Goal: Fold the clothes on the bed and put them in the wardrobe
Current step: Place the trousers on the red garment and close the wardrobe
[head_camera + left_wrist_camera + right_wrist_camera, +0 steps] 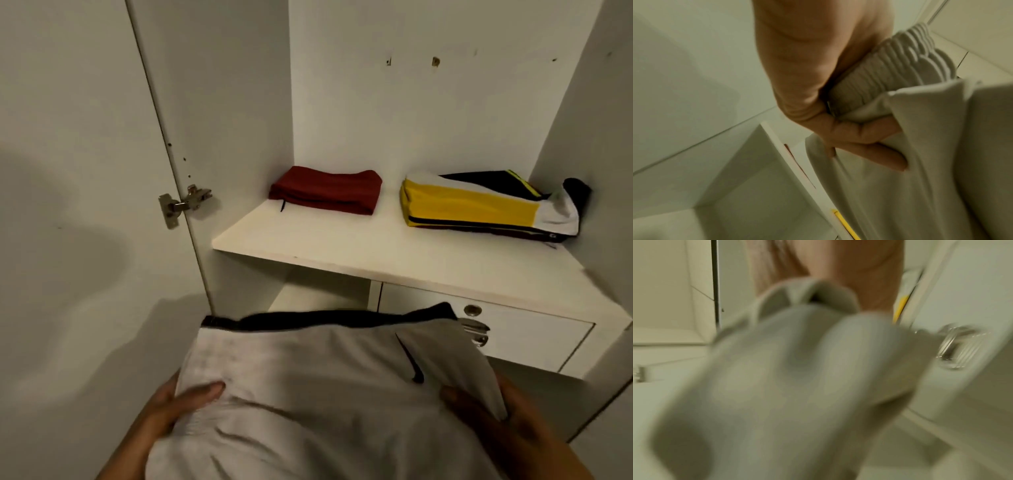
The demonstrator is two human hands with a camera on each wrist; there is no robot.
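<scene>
The left hand (818, 91) grips a folded light grey garment (900, 170), its ribbed elastic waistband (885, 65) bunched against the palm and two fingers (869, 129) curled round a fold. Left of the garment runs the white shelf edge (797, 170), showing slivers of red and yellow fabric.

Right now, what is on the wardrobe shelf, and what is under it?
On the shelf lie a folded red garment and a yellow, white and black folded pile, apart. Under it are an open compartment and a drawer, partly hidden by the held grey garment.
</scene>
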